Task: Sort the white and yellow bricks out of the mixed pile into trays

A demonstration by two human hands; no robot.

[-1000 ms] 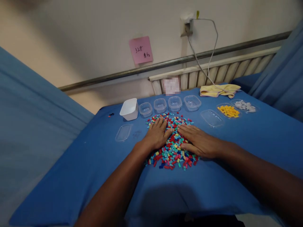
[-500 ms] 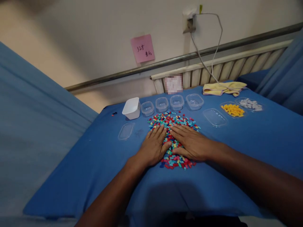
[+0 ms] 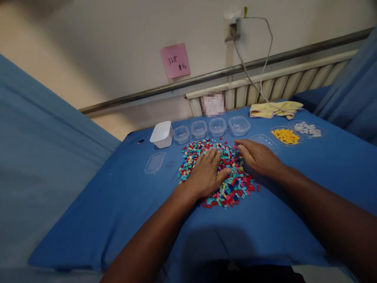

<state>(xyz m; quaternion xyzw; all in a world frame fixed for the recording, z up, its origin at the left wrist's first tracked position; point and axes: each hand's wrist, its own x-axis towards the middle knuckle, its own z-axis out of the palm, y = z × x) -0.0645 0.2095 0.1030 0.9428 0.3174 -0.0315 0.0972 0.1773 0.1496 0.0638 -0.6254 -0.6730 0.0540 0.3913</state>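
A heap of small coloured blocks [image 3: 194,157], red, blue, teal and yellow, lies on the blue-covered table [image 3: 118,212]. My left hand [image 3: 207,175] rests flat on the middle of the heap, fingers stretched out. My right hand [image 3: 259,157] lies flat at the heap's right edge, fingers together and extended, holding nothing. Behind the heap stands a row of clear tubs [image 3: 218,126] and a white tub [image 3: 161,134].
A clear lid [image 3: 154,163] lies left of the heap. At the right are a lid with yellow blocks [image 3: 285,136], one with white blocks [image 3: 308,128] and a yellow cloth [image 3: 275,109]. A cable hangs from a wall socket [image 3: 231,23]. Blue cloth rises on both sides.
My right hand slid from the centre of the heap out to its right edge. My left hand shifted right onto the middle, and the blocks spread wider.
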